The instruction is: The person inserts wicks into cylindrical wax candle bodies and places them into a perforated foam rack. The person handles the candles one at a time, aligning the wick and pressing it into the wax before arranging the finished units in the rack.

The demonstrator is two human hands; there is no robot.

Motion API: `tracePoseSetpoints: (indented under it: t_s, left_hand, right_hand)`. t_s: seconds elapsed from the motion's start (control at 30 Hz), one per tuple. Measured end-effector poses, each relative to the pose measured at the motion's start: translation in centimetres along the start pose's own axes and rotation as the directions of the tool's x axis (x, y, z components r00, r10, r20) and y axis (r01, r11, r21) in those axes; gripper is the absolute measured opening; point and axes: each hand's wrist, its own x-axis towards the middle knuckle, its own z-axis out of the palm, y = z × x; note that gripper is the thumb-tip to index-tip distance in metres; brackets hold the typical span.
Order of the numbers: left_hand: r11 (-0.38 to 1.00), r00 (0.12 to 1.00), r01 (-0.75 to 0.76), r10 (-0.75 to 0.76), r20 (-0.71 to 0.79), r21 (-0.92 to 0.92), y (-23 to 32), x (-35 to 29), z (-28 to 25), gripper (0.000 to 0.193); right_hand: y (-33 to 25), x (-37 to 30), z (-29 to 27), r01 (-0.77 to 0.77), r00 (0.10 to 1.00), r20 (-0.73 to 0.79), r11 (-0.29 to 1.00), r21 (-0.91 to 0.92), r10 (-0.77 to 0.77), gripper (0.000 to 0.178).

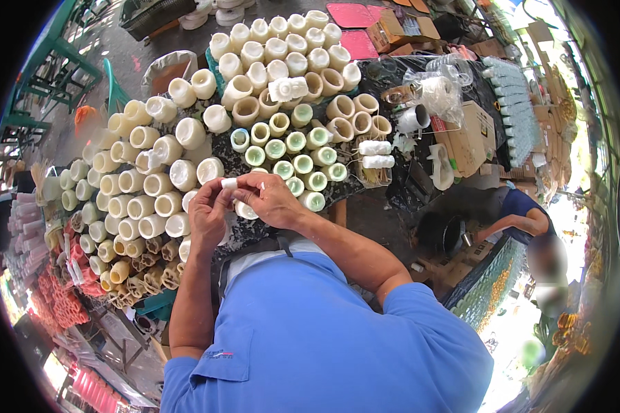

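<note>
A small white block, perhaps wax (229,184), is pinched between the thumb and fingers of my left hand (209,210). My right hand (272,201) is close beside it, its fingers curled and pressed together near the block. A tiny white bit (262,186) shows by its fingers; whatever else they hold is hidden. Both hands hover over the near edge of a table packed with cream cylindrical candles or wax cups (167,204). Just beyond my right hand stand smaller cups with pale green insides (303,164).
A white ornate wax piece (287,89) lies across the far cups. White rolls (377,155) sit at the table's right side, near a cardboard box (467,141). Another person's arm (517,224) reaches toward a dark pot (442,233) at the right. Green chairs (58,69) stand far left.
</note>
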Motion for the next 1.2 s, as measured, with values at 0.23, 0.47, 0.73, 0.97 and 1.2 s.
tracePoseSetpoints:
  t_s: [0.23, 0.47, 0.73, 0.97, 1.2]
  left_hand:
    - [0.994, 0.997, 0.051, -0.057, -0.054, -0.100, -1.5, -2.2, -0.1, 0.023]
    - [0.999, 0.994, -0.025, 0.020, -0.103, -0.041, -1.9, -5.0, 1.4, 0.024]
    - [0.992, 0.992, -0.066, 0.054, -0.116, -0.104, -1.0, -6.8, 0.7, 0.025]
    - [0.994, 0.993, 0.014, -0.026, -0.117, -0.106, -0.3, -7.5, 0.5, 0.022]
    - [0.919, 0.952, -0.205, 0.267, -0.152, 0.336, 1.1, -8.5, 1.9, 0.016]
  right_hand:
    - [-0.4, -2.3, 0.5, -0.229, 0.973, 0.002, 0.971, -0.063, 0.229, 0.037]
    - [0.9, -4.5, 4.2, -0.029, 0.987, -0.155, 0.999, 0.020, 0.032, 0.030]
    - [0.5, -5.4, 6.5, 0.077, 0.963, -0.238, 0.974, -0.213, -0.128, 0.026]
    - [1.4, -5.9, 7.4, -0.027, 0.980, -0.200, 0.988, -0.153, -0.004, 0.027]
    - [0.6, -6.0, 5.2, -0.045, 0.996, -0.072, 0.999, -0.011, 0.044, 0.020]
